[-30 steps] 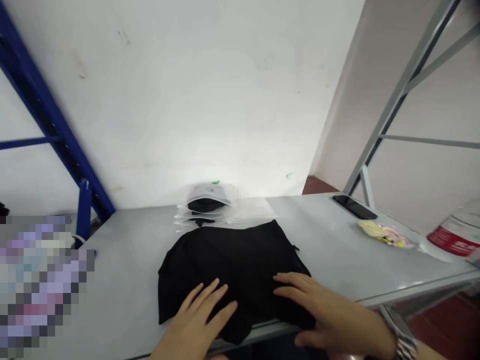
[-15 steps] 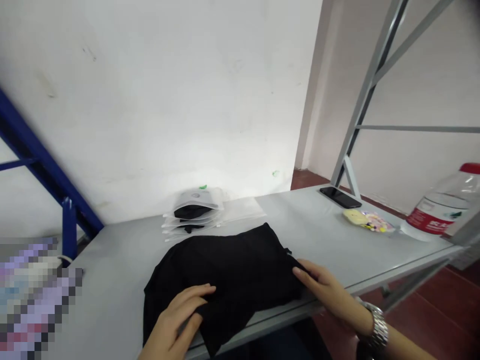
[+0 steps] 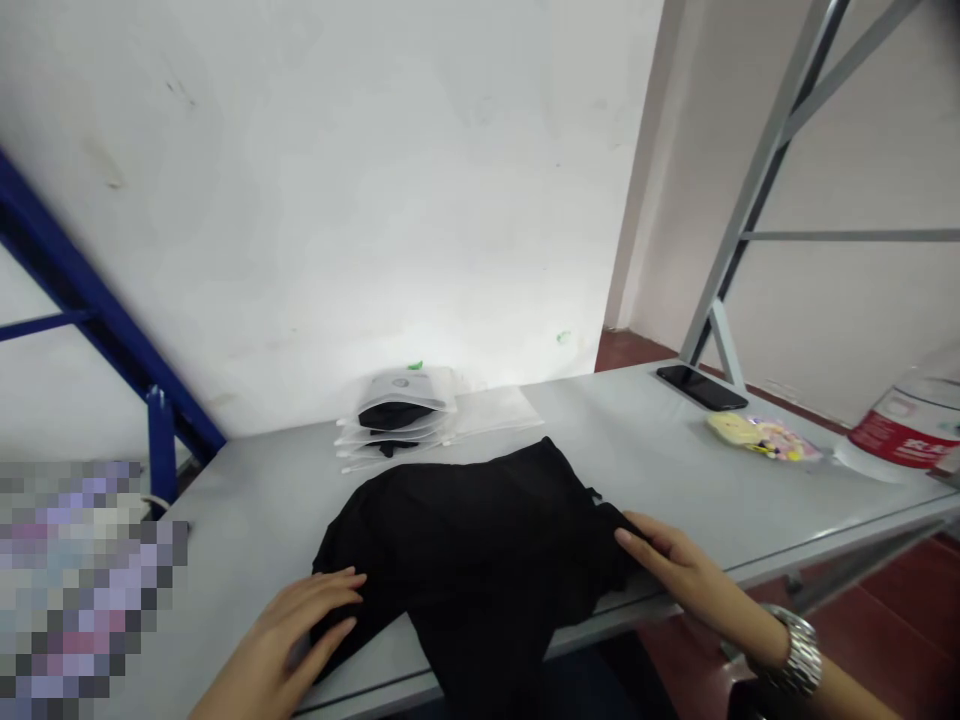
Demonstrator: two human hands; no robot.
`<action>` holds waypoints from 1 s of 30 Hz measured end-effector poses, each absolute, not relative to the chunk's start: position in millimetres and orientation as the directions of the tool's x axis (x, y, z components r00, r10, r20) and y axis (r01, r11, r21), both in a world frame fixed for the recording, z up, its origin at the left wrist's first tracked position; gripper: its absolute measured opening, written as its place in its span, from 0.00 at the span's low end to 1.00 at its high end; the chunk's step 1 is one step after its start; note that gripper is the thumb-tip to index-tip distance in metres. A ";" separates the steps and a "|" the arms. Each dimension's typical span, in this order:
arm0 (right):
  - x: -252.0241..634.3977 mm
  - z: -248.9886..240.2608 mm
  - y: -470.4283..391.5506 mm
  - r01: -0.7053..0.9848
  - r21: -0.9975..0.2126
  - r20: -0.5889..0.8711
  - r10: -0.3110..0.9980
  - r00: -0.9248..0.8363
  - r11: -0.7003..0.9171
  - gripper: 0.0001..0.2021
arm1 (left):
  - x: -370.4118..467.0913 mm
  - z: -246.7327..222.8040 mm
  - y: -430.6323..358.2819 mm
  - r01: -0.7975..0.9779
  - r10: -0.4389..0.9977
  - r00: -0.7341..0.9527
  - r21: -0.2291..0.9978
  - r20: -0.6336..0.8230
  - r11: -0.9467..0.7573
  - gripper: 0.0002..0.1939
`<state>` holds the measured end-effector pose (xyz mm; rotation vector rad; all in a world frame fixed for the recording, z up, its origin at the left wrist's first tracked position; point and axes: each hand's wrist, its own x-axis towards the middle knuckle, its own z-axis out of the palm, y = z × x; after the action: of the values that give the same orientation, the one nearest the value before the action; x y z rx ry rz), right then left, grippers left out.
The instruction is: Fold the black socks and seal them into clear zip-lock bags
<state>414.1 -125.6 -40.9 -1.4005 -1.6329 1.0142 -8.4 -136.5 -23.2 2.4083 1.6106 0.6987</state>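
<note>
A black garment [image 3: 465, 530] lies spread on the grey table, its lower part hanging over the front edge. Its exact kind is hard to make out. My left hand [image 3: 300, 625] rests on the garment's left edge, fingers stretched out and thumb apart. At the opposite side, my right hand [image 3: 671, 560] grips the right edge between thumb and fingers; a metal watch is on that wrist. Just behind the garment sits a stack of frosted zip bags [image 3: 405, 410] with black cloth inside. Beside the stack lies a flat frosted bag [image 3: 499, 410].
On the grey table [image 3: 247, 520] at the right are a black phone [image 3: 701, 387], a yellow and pink packet [image 3: 761, 438] and a large bottle with a red label [image 3: 904, 430]. A white wall stands behind. Blurred colourful items [image 3: 82, 590] are at the far left.
My left hand has let go of the fold near the garment's middle and moved left to its edge. The front part now hangs lower over the table edge. My right hand keeps its grip.
</note>
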 end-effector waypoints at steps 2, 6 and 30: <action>415.4 -39.4 -123.7 0.410 -0.907 0.036 0.989 -0.145 0.093 0.19 | -5.7 -18.7 -137.2 0.813 0.933 0.247 0.467 0.263 -0.347 0.13; 409.2 -40.1 -106.4 0.419 -0.905 0.016 0.991 -0.131 0.070 0.19 | 1.6 -13.5 -121.1 0.813 0.972 0.059 0.554 0.226 -0.178 0.18; 390.5 -26.5 -14.7 0.590 -0.691 0.390 0.903 -0.181 0.418 0.06 | 3.7 -5.6 -56.2 0.851 0.888 0.179 0.386 0.424 -0.356 0.10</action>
<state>390.5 -14.7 -26.5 -1.2729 -1.8826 0.4998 3.7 -56.2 -5.6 2.3642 1.7466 0.9210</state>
